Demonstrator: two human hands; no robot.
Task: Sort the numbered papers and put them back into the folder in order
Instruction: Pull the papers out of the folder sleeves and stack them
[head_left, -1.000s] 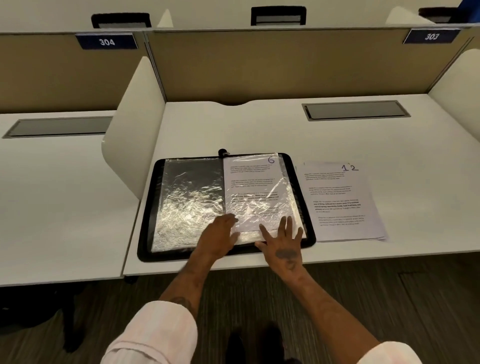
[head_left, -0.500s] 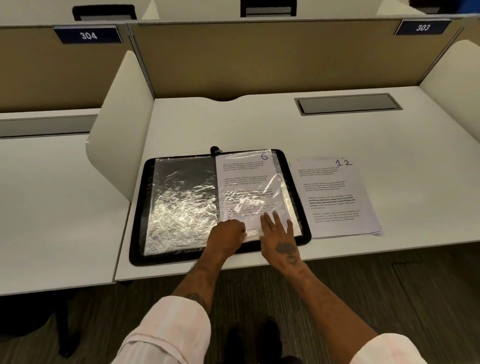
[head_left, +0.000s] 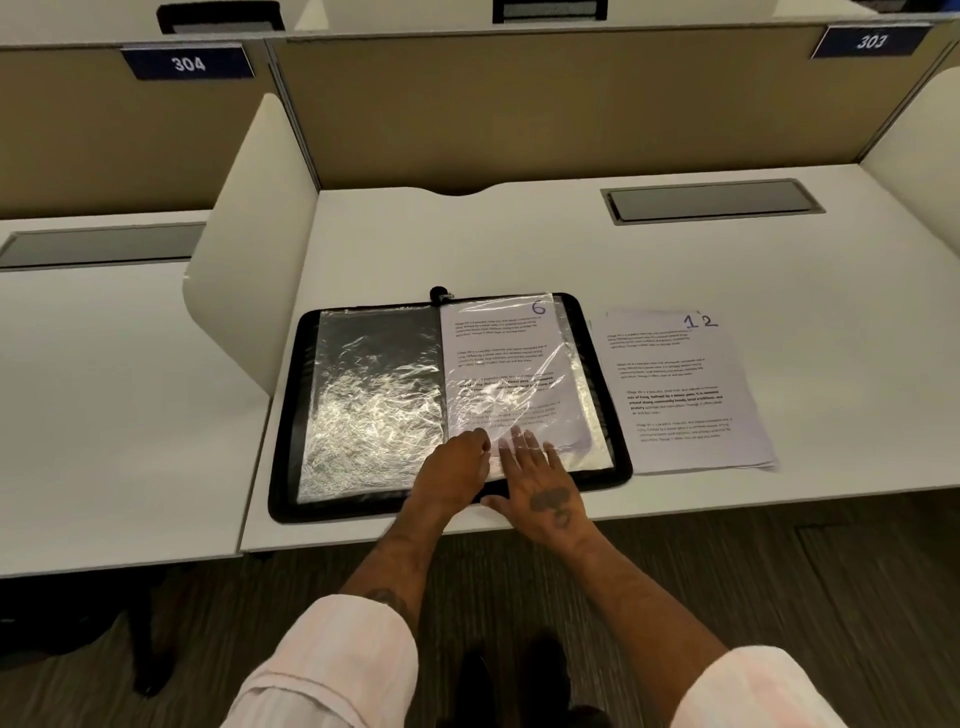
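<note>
Here: black zip-edged folder (head_left: 291, 415) lies open flat on the white desk (head_left: 519, 244), near the front edge. Its left page is an empty, crinkled clear plastic sleeve (head_left: 374, 395), glaring under the light. The right page holds a white printed sheet marked "6" (head_left: 498, 353) in the top corner, lying slightly askew under its plastic.

Left hand (head_left: 454, 470) sits knuckles-up at the lower edge of the right page, close to the spine. Fingers curled down onto the sheet; cannot tell whether they pinch the plastic or only press it. Right hand (head_left: 545, 493) lies just beside it, palm down, fingers straight and spread, tips on the bottom of the "6" sheet, heel over the folder's front border. The fingertips look glossy, perhaps under the plastic; not certain.

Loose stack of white printed papers (head_left: 675, 395) lies just right of the folder, not touching the hands. Top corners show "1" and "2", sheets slightly fanned.

Further back: grey recessed hatch (head_left: 711, 200) in the desk, white side divider (head_left: 249, 260) at left, blue number plates "304" (head_left: 188, 63) and "303" (head_left: 870, 40) on the tan back panel.
</note>
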